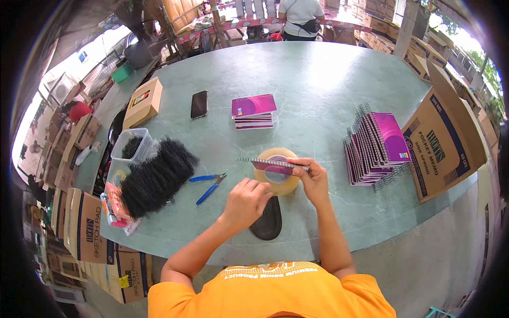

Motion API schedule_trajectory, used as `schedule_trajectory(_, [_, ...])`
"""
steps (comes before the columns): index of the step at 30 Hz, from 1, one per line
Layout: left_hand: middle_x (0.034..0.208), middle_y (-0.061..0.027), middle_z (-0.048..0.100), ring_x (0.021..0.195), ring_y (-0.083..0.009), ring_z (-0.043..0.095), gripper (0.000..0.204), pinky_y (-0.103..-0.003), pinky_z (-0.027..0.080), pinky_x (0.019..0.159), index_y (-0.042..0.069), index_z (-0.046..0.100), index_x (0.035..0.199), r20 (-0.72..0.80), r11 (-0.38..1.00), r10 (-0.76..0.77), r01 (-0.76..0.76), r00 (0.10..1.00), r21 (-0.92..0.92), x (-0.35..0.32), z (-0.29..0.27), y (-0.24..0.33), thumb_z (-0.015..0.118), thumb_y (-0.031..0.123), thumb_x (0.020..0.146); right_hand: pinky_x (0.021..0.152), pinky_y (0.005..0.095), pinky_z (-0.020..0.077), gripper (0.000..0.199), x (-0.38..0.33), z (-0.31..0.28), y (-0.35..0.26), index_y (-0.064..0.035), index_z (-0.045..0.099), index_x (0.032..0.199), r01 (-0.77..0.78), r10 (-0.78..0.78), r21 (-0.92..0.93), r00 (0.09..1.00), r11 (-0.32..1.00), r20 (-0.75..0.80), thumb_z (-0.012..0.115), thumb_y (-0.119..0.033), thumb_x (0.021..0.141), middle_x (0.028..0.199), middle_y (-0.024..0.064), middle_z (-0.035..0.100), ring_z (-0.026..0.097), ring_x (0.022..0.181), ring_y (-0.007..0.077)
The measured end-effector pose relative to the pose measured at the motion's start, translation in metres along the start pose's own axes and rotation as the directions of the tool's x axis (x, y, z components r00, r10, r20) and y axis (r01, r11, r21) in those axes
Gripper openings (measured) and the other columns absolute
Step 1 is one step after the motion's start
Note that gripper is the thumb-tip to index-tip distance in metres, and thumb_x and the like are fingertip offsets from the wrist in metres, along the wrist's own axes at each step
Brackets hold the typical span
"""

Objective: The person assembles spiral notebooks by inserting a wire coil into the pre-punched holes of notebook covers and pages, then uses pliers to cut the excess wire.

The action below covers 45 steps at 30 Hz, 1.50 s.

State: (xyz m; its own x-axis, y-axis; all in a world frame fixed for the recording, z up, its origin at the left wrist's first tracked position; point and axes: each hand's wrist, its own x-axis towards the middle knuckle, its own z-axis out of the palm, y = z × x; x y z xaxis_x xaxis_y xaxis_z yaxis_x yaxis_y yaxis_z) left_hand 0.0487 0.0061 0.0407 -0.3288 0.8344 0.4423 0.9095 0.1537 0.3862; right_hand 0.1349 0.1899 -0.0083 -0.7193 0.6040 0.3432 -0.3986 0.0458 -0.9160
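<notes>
My right hand (314, 179) holds a small magenta notepad (275, 165) edge-on above a roll of clear tape (279, 180). A black wire spiral (249, 159) sticks out of the pad's left end. My left hand (245, 201) is curled beside the tape roll, just below the pad, fingers closed; whether it pinches the spiral is hidden. A black oval object (268, 220) lies under my hands on the green table (318, 85).
Blue-handled pliers (208, 185) lie left of my hands. A heap of black spirals (156, 175) and a clear tub (130, 146) sit further left. Bound pads are stacked at centre (253, 111) and fanned at right (374, 148) beside a cardboard box (442, 140). A phone (199, 104) lies nearby. A person (299, 16) stands at the far side.
</notes>
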Motion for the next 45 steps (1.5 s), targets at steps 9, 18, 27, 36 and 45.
schedule_trajectory(9, [0.087, -0.01, 0.06, 0.084, -0.0291, 0.056, 0.016, -0.037, 0.047, 0.075, 0.005, 0.064, 0.091, 0.039, 0.998, 0.054, -0.053, 0.998, -0.027, -0.056, 0.018, 0.032, 0.067, 0.012, 0.076, 0.067, 0.0217, 0.0487, 0.02, 0.0, 0.01, 0.015, 0.0006, 0.063, 0.103, 0.073, -0.093, -0.143, 0.987, 0.987, -0.134, 0.065, -0.006, 0.084, 0.085, 0.005, 0.067, 0.059, 0.075, 0.0071])
schedule_trajectory(18, [0.093, -0.0137, 0.06, 0.086, -0.031, 0.058, 0.017, -0.04, 0.048, 0.075, 0.005, 0.063, 0.094, 0.163, 0.974, 0.132, -0.097, 0.978, -0.204, -0.063, 0.004, 0.051, 0.064, 0.012, 0.078, 0.064, 0.0231, 0.0496, 0.016, -0.01, 0.021, 0.015, 0.0019, 0.065, 0.097, 0.114, -0.134, -0.294, 0.99, 0.949, -0.051, 0.064, -0.01, 0.086, 0.077, 0.0011, 0.066, 0.058, 0.071, 0.0051])
schedule_trajectory(27, [0.127, -0.0244, 0.048, 0.121, -0.0362, 0.044, 0.049, -0.041, 0.034, 0.102, -0.002, 0.048, 0.125, 0.648, 0.655, 0.551, 0.209, 0.526, -0.726, -0.18, 0.066, 0.072, 0.04, 0.038, 0.097, 0.056, 0.0208, 0.0406, 0.022, -0.049, 0.007, 0.013, -0.0067, 0.06, 0.098, 0.064, -0.164, -0.244, 0.895, 0.968, -0.415, 0.056, -0.028, 0.094, 0.077, -0.0034, 0.055, 0.049, 0.065, 0.0038])
schedule_trajectory(36, [0.128, -0.0259, 0.048, 0.121, -0.0374, 0.045, 0.061, -0.043, 0.034, 0.102, 0.001, 0.04, 0.133, 0.781, 0.364, -0.04, 0.737, 0.623, -0.57, -0.2, 0.235, 0.001, 0.047, 0.044, 0.091, 0.065, 0.0237, 0.0415, 0.029, -0.197, -0.078, -0.01, -0.0054, 0.054, 0.096, -0.222, -0.348, -0.72, 0.758, 0.658, -0.552, 0.048, -0.034, 0.097, 0.08, -0.0004, 0.051, 0.049, 0.073, 0.0092])
schedule_trajectory(45, [0.124, -0.0279, 0.051, 0.116, -0.0409, 0.048, 0.069, -0.045, 0.038, 0.097, 0.0, 0.04, 0.132, 0.583, 0.661, -0.006, 0.44, 0.813, -0.608, -0.177, 0.267, 0.034, 0.05, 0.052, 0.088, 0.062, 0.0361, 0.0449, 0.043, -0.168, -0.029, 0.0, -0.0034, 0.052, 0.103, -0.348, -0.196, -0.66, 0.772, 0.666, -0.605, 0.047, -0.045, 0.094, 0.074, 0.0118, 0.058, 0.056, 0.066, 0.0243])
